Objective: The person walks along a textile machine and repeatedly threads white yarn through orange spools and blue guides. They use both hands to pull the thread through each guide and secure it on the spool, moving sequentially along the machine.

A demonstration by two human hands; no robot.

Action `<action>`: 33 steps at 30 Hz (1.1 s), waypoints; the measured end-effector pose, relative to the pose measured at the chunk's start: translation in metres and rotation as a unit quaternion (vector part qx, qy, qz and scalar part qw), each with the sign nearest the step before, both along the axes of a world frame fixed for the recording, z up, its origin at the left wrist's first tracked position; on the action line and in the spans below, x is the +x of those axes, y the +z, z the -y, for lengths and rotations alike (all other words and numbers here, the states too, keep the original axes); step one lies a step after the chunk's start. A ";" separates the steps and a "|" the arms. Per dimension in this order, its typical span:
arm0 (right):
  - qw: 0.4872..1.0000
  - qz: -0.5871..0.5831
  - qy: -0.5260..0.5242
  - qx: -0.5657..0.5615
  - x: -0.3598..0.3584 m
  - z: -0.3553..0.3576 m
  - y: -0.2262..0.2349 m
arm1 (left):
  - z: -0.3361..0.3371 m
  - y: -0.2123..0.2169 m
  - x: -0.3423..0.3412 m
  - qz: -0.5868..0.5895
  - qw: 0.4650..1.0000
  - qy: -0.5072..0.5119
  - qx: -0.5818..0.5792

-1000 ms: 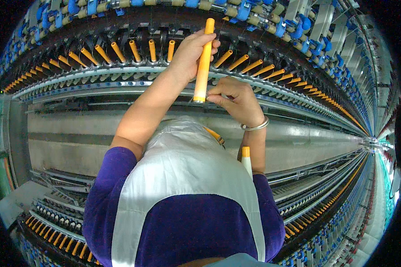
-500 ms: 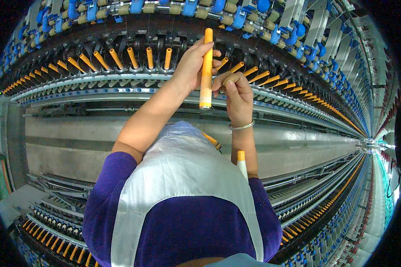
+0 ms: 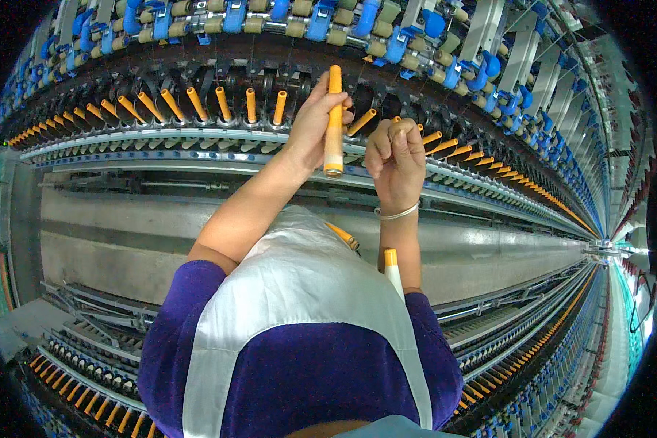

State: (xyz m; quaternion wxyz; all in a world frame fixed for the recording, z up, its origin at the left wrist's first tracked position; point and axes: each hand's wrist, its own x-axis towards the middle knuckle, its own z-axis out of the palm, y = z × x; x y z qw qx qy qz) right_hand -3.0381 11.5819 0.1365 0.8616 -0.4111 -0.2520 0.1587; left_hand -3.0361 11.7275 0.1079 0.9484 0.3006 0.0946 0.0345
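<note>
Head view: left hand clamps an upright orange bobbin above the spindle row. Right hand, just beside, is fisted, contents unseen. Risk: loose grip drops bobbin into the frame.

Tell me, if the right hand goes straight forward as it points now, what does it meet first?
Probably the row of orange bobbins on the machine: the right hand, closed in a fist, already seems to touch one. Depth is hard to judge.
</note>
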 end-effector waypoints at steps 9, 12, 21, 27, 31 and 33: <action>0.777 0.363 0.006 -0.515 0.001 0.007 0.019 | -0.022 0.003 -0.003 0.020 0.998 -0.061 0.004; 0.869 0.344 -0.052 -0.353 0.002 0.000 0.012 | -0.014 0.005 -0.002 0.005 0.999 -0.032 0.008; 0.969 0.093 -0.016 -0.227 -0.004 -0.015 -0.017 | -0.001 0.011 -0.004 -0.003 0.999 0.042 -0.003; 0.962 -0.137 0.236 0.026 0.000 -0.014 -0.009 | -0.020 0.014 -0.004 0.023 0.994 0.067 0.081; 0.975 0.042 0.031 -0.214 0.003 -0.007 -0.010 | -0.017 0.009 0.001 0.021 0.988 0.046 0.146; 0.971 0.105 -0.014 -0.215 0.004 -0.004 -0.012 | -0.007 0.005 0.004 0.048 0.996 0.033 0.067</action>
